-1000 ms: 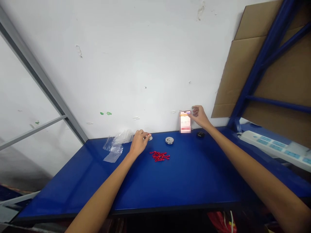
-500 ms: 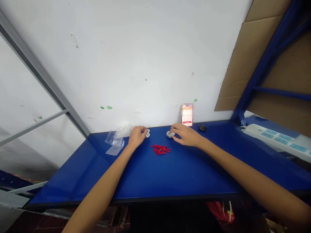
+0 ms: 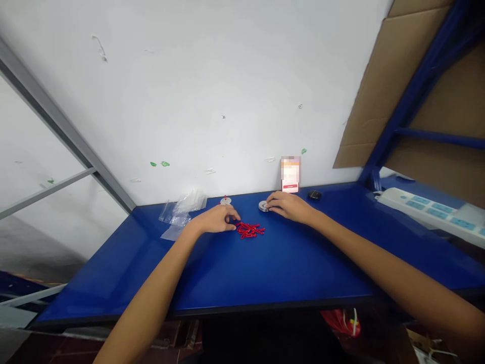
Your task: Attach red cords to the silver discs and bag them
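Just left of a small pile of red cord loops, my left hand is open, thumb and fingers apart with the tips at the pile's edge. Behind that hand lies a flat silvery disc with red cord showing at it, partly hidden by the hand. My right hand has its fingers closed on a short stack of round silvery discs on the blue table. Its fingers cover the stack's right side.
Clear plastic bags lie at the back left. A phone leans upright against the wall, with a small black case right of it. A white power strip runs along the right side of the blue table.
My left hand has let go of the silvery disc and moved toward me, to the red loops. My right hand stays at the stack. The view has shifted slightly.
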`<state>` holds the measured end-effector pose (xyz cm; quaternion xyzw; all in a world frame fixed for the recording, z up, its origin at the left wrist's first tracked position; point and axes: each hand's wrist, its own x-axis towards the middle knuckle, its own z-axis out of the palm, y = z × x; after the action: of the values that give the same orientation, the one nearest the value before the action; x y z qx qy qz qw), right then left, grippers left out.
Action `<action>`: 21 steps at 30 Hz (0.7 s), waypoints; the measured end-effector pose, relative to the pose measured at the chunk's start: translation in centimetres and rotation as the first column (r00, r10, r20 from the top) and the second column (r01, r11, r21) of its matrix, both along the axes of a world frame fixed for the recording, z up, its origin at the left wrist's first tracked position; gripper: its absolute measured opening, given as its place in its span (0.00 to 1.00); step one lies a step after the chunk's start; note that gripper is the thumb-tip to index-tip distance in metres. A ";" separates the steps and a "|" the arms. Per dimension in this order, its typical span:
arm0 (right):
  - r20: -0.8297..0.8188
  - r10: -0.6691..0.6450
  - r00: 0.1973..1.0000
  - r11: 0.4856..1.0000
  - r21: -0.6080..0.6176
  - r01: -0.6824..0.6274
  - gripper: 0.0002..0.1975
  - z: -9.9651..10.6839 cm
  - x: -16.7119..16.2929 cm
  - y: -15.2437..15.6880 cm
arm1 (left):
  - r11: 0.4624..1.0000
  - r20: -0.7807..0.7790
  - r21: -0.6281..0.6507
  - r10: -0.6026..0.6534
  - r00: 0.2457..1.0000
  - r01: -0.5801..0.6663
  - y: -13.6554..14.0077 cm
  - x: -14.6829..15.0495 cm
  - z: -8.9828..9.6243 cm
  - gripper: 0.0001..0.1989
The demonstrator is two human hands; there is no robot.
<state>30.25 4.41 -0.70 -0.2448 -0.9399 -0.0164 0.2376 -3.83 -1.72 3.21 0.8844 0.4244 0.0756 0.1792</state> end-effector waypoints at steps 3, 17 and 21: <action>-0.023 0.008 1.000 0.999 0.036 -0.007 0.13 0.6 0.0 -0.4 | 1.000 0.021 0.004 -0.006 1.000 0.005 0.5 0.0 -0.4 0.12; -0.346 -0.163 0.924 0.982 -0.145 0.119 0.14 0.8 -1.5 -2.7 | 0.961 0.447 -0.118 0.277 0.850 -0.251 -0.3 1.5 -0.2 0.09; -0.478 -0.181 0.859 0.924 -0.382 -0.018 0.14 0.9 -2.4 -3.4 | 0.947 0.528 -0.089 0.306 0.792 -0.307 -0.3 2.2 -0.8 0.12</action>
<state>27.82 1.00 0.20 -0.3213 -0.8189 0.2171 0.4231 -1.67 -2.04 2.44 0.7473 0.4950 0.3477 0.2750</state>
